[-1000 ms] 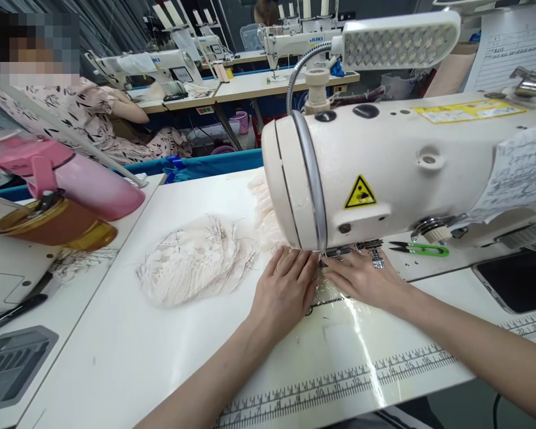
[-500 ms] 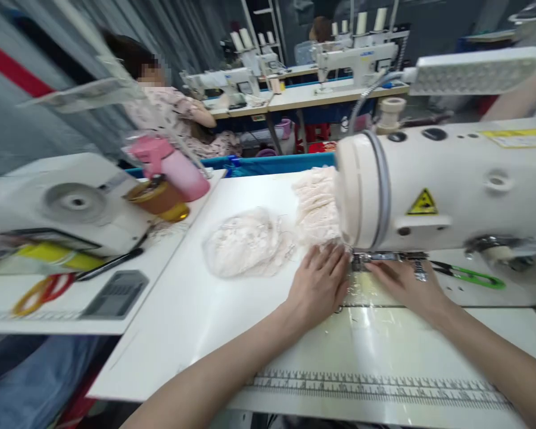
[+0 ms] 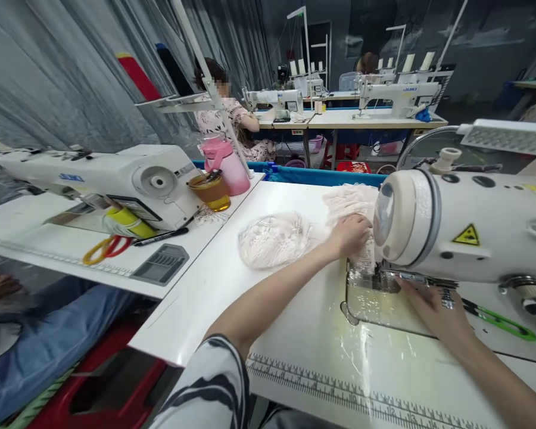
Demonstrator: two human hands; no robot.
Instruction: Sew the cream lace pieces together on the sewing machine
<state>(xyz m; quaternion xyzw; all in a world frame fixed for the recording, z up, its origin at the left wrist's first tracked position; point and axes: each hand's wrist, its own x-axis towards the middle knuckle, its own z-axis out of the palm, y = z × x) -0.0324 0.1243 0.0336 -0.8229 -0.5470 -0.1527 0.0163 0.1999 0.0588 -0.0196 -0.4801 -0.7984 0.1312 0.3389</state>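
My left hand (image 3: 352,235) is closed on a gathered piece of pale, cream-white fabric (image 3: 346,199), just left of the sewing machine's head (image 3: 411,214). A strip of the fabric runs from there down to the metal presser foot (image 3: 377,277). My right hand (image 3: 440,307) lies low on the machine bed, its fingers stretched toward the foot from the right; metal parts partly cover the fingertips. Close by its wrist side rest green-handled thread snips (image 3: 502,322). On the white table, a loose heap of pale thread or lace (image 3: 274,239) sits left of my left forearm.
A second sewing machine (image 3: 138,176) stands at left, with a brown-yellow cup (image 3: 211,192), a pink bottle (image 3: 230,164), orange-red scissors (image 3: 107,249) and a grey tray (image 3: 161,263). A printed ruler (image 3: 339,393) lines the front edge. Seated people are at left and behind.
My left hand has moved from beside the presser foot back and up onto the gathered fabric. My right hand stays near the foot. The view has shifted left and steadied.
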